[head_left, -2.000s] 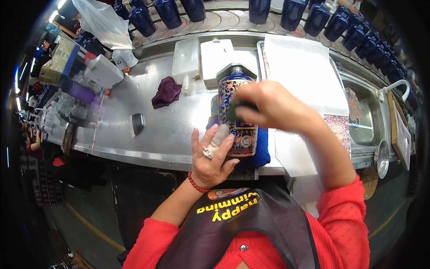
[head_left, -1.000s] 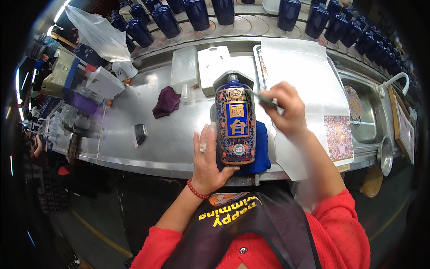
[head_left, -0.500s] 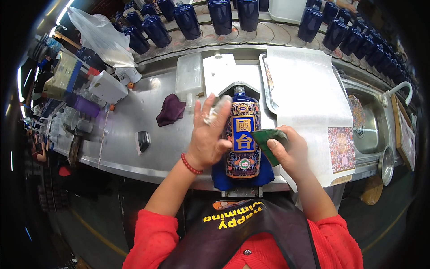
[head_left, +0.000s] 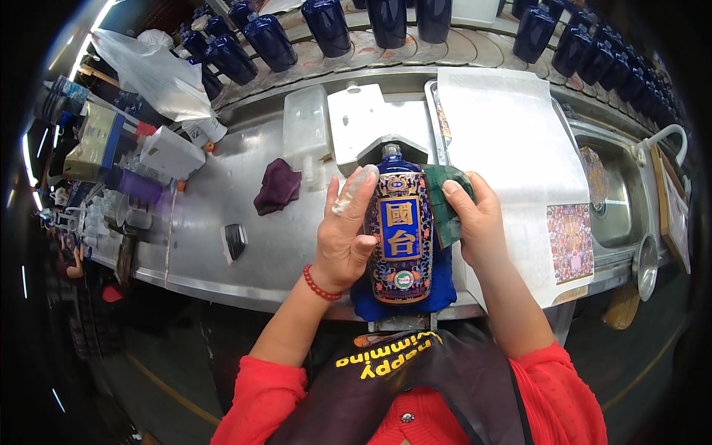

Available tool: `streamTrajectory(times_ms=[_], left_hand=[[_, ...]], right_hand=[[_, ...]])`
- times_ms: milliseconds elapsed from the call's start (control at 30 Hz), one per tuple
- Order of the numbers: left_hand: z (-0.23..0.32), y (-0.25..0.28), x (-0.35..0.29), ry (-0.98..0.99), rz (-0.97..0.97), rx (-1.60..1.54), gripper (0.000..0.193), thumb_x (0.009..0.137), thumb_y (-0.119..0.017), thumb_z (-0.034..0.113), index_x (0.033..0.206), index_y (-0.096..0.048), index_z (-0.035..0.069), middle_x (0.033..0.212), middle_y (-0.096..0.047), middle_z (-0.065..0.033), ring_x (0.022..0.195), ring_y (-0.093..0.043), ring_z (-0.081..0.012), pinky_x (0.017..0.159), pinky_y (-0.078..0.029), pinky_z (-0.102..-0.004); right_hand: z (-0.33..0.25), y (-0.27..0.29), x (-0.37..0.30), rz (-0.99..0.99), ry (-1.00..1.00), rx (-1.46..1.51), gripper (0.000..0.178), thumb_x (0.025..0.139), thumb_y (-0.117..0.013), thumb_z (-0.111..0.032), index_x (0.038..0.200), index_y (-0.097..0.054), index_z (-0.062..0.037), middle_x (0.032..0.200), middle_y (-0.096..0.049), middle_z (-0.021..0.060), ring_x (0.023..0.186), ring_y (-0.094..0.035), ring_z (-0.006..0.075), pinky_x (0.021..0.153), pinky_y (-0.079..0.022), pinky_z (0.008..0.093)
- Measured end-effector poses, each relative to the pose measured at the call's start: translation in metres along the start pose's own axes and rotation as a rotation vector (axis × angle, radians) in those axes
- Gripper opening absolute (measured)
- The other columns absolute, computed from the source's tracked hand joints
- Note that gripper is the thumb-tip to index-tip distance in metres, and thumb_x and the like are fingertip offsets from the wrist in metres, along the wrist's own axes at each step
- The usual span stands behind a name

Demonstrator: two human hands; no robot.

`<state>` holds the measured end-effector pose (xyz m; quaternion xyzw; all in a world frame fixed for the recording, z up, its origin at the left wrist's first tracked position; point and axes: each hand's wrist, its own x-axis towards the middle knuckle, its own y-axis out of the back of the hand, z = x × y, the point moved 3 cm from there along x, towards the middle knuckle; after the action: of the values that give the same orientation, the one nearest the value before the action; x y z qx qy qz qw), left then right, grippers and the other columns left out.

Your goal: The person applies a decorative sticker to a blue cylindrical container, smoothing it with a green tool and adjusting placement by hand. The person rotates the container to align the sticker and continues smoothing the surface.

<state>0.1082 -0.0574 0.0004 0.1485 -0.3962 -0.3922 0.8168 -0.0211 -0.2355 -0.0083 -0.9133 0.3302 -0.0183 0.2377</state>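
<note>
A dark blue bottle [head_left: 391, 162] lies on its back in front of me, its neck pointing away. A patterned label [head_left: 401, 265] with a blue and gold panel covers its front. My left hand [head_left: 337, 241] is at the bottle's left edge, fingers stretched out and holding nothing; a pale covering is on one fingertip and white wrapping on a finger. Between thumb and fingers my right hand [head_left: 480, 219] grips a thin, flexible green scraper sheet [head_left: 443, 211], which is against the bottle's right side. Under the bottle is a blue cloth [head_left: 439, 293].
On the steel bench [head_left: 204, 245] lie a purple cloth [head_left: 277, 187] and a small black-and-white piece [head_left: 235, 242]. Right of the bottle, white backing paper [head_left: 504, 163] carries a patterned label [head_left: 569, 241]. Beyond it is a sink [head_left: 619, 200]. Several blue bottles [head_left: 326, 28] stand on the conveyor behind.
The green scraper has moved up and turned more upright along the bottle's right side. My left hand has shifted slightly down along the left edge. The whole view has shifted a little.
</note>
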Motion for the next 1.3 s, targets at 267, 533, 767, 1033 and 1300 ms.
streamTrajectory(times_ms=[267, 533, 767, 1033, 1300], left_hand=[[0.019, 0.019, 0.03, -0.18, -0.124, 0.262, 0.074, 0.102, -0.041, 0.065, 0.146, -0.058, 0.008, 0.134, -0.068, -0.0136, 0.142, -0.049, -0.0345, 0.125, -0.017, -0.0552], [0.029, 0.015, 0.059, -0.268, -0.324, 0.409, 0.067, 0.104, -0.041, 0.06, 0.144, -0.059, 0.009, 0.129, -0.07, -0.0139, 0.138, -0.051, -0.0346, 0.123, -0.023, -0.0571], [0.001, 0.008, -0.003, 0.061, -0.011, 0.013, 0.074, 0.107, -0.038, 0.057, 0.154, -0.045, 0.001, 0.149, -0.056, -0.0197, 0.148, -0.041, -0.04, 0.125, -0.017, -0.0528], [-0.004, -0.018, -0.049, 0.291, 0.032, -0.184, 0.084, 0.106, -0.032, 0.063, 0.157, -0.036, -0.004, 0.155, -0.047, -0.0258, 0.148, -0.04, -0.039, 0.125, -0.014, -0.0532], [0.024, -0.015, -0.082, 0.184, -0.109, 0.156, 0.111, 0.082, -0.073, 0.066, 0.157, -0.032, -0.005, 0.155, -0.041, -0.0277, 0.148, -0.028, -0.0522, 0.121, -0.01, -0.0658]], right_hand=[[0.006, 0.023, -0.017, 0.101, -0.046, 0.094, 0.011, 0.102, -0.063, -0.012, 0.106, -0.059, -0.0024, 0.091, -0.067, 0.0033, 0.074, -0.063, 0.0068, 0.064, -0.054, 0.0236], [-0.001, 0.02, -0.02, 0.072, -0.026, 0.085, 0.012, 0.102, -0.064, -0.012, 0.108, -0.06, -0.0024, 0.093, -0.067, 0.0023, 0.078, -0.063, 0.0063, 0.069, -0.054, 0.0232], [0.006, 0.007, -0.013, -0.032, -0.034, 0.112, 0.015, 0.102, -0.065, -0.013, 0.11, -0.06, -0.0016, 0.095, -0.068, 0.0041, 0.08, -0.064, 0.0072, 0.07, -0.055, 0.0232], [-0.016, -0.003, -0.012, 0.028, 0.448, -0.603, 0.015, 0.096, -0.07, -0.009, 0.111, -0.068, -0.0049, 0.092, -0.069, 0.0061, 0.08, -0.065, 0.0136, 0.067, -0.054, 0.0291], [-0.055, -0.041, -0.038, -0.494, 0.845, -0.944, 0.037, 0.068, -0.079, -0.008, 0.105, -0.073, -0.0126, 0.089, -0.058, 0.0062, 0.081, -0.058, 0.0262, 0.073, -0.045, 0.0396]])
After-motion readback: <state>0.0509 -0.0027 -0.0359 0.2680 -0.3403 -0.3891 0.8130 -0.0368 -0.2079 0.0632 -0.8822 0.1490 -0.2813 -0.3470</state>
